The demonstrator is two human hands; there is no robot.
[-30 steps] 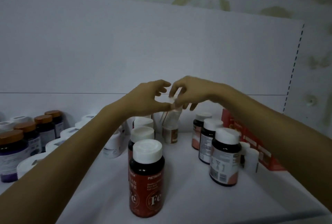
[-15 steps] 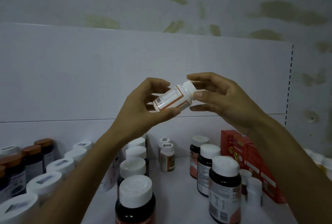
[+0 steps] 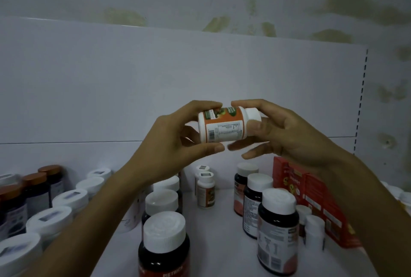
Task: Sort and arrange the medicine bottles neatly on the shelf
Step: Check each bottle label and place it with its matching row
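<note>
White back panel [image 3: 155, 87] fills most of the view, stained wall above it, shelf [image 3: 222, 245] low in frame w/ rows of bottles. Both hands are up in front of the panel, well above the shelf, w/ the small white bottle [image 3: 222, 126] btwn them. It lies on its side, long axis approx left-right, cap [image 3: 252, 114] toward my right hand [image 3: 287, 136], base toward my left hand [image 3: 171, 145]. Left hand grips the base end, fingers curled over the top, thumb underneath. Right hand pinches the cap end, thumb on the shoulder, fingers behind. Orange label w/ barcode faces me, so I'm prob checking it.

Two matching small bottles [image 3: 205, 190] stand upright at the back of the shelf, below the held one in view, btwn the dark white-capped row [image 3: 164, 232] and the right-side dark row [image 3: 278, 221]. Next move, I reckon: tip cap up, then lower it down beside those two. Right hand has the cap end, so it seems better placed to stand it up.
</note>
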